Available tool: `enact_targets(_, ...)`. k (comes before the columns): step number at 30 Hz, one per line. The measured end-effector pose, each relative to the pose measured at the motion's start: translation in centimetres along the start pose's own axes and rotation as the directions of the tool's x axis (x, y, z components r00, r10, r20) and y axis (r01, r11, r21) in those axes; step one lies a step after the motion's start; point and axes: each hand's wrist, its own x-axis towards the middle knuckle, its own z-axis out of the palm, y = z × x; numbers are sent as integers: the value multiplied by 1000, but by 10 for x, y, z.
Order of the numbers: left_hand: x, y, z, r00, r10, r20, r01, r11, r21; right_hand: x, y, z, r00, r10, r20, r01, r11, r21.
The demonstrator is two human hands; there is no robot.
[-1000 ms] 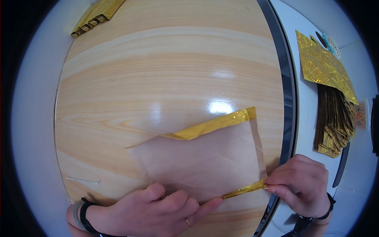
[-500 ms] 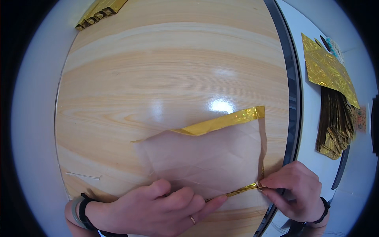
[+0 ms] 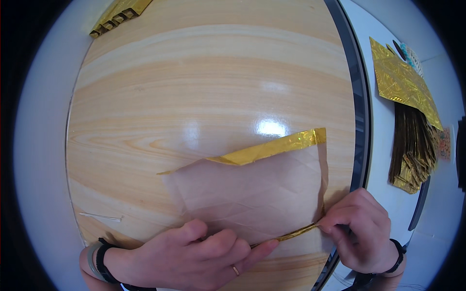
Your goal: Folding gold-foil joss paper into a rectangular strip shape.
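A sheet of gold foil paper [image 3: 252, 186] lies pale back side up on the wooden table in front of me. Its far edge is folded over in a gold strip, and its near edge makes a narrow gold fold. My left hand [image 3: 194, 252] is closed on this near fold, one finger stretched along it; part of the paper is hidden under the hand. At the near right corner my right hand [image 3: 359, 230] pinches the end of the fold between thumb and fingers.
The wooden tabletop [image 3: 194, 77] ends at a dark edge on the right. Beyond it, gold sheets [image 3: 403, 85] lie over a stack of folded gold paper [image 3: 412, 150]. Folded gold pieces [image 3: 121, 17] sit at the far left. A thin pale strip [image 3: 101, 217] lies near the left edge.
My right hand has shifted slightly up and left at the corner, and the fold end there looks narrower. The left hand has stayed almost in place.
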Motion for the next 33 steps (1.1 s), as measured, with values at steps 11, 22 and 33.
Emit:
enact_targets(11,-1,5,-5,998,-53,-26,52,998,-20,2,5,-3,999,-39,10,39,999,22)
enact_targets(22,-9,5,-9,985,-133,-113,119,985,-126,-14,-9,-5,908,-412,74,383,746,-545)
enact_targets(33,-1,9,-9,992,-87,-96,88,996,14,-20,-13,2,846,-464,261,511,571,-642)
